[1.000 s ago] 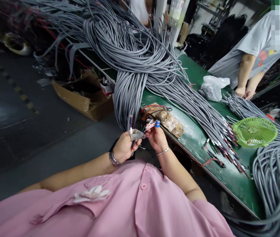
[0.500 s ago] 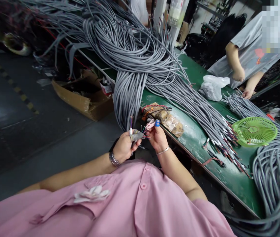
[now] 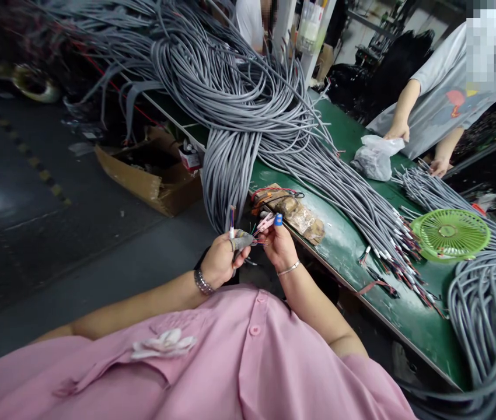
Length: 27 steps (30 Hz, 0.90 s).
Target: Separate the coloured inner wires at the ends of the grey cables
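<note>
My left hand (image 3: 220, 261) is closed round a grey cable, with a grey cover on its thumb. A cable end (image 3: 231, 227) with a white band and thin coloured wires sticks up beside that thumb. More fine coloured wires (image 3: 254, 231) fan out from the left fingertips toward my right hand (image 3: 281, 249). That hand pinches a small pink clip-like tool (image 3: 265, 222), its tip close to the wires; contact is too small to make out. Blue wrapping covers the right thumb tip. Both hands are in front of my body, near the bench edge.
Grey cables (image 3: 230, 87) lie in big coils over the green bench (image 3: 409, 326). Nearby are a taped cardboard piece (image 3: 296, 213), a green fan (image 3: 449, 233) and a plastic bag (image 3: 374, 157). A co-worker (image 3: 444, 105) stands opposite. An open carton (image 3: 143, 175) sits on the floor.
The co-worker's one hand has moved onto the plastic bag, reaching across toward the bench. My own hands stay in nearly the same place and grip.
</note>
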Tool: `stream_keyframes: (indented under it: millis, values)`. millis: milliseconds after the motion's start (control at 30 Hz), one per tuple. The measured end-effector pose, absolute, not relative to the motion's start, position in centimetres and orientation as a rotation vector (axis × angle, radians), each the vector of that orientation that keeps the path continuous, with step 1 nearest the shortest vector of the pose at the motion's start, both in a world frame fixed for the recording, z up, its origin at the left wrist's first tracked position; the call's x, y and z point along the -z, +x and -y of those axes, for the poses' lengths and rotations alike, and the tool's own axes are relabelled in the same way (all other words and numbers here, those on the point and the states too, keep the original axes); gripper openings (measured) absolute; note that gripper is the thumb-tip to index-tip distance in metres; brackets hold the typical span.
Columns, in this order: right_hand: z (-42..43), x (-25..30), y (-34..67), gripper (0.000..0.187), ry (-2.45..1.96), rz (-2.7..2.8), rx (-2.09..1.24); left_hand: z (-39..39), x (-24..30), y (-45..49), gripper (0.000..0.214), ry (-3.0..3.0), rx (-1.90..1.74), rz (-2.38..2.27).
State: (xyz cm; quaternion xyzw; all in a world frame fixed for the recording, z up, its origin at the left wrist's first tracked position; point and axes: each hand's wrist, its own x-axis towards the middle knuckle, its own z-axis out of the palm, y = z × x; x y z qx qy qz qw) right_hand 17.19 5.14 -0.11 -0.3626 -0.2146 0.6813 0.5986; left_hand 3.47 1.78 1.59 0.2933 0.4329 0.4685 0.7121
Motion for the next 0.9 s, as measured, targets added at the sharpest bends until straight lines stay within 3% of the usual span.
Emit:
stream_keyframes:
  millis: [900]
  values:
    - [-5.22, 0.81, 17.26, 0.035, -0.748, 0.416, -1.635, -1.94, -1.16, 3.67, 0.017, 0.693, -1.035, -0.97]
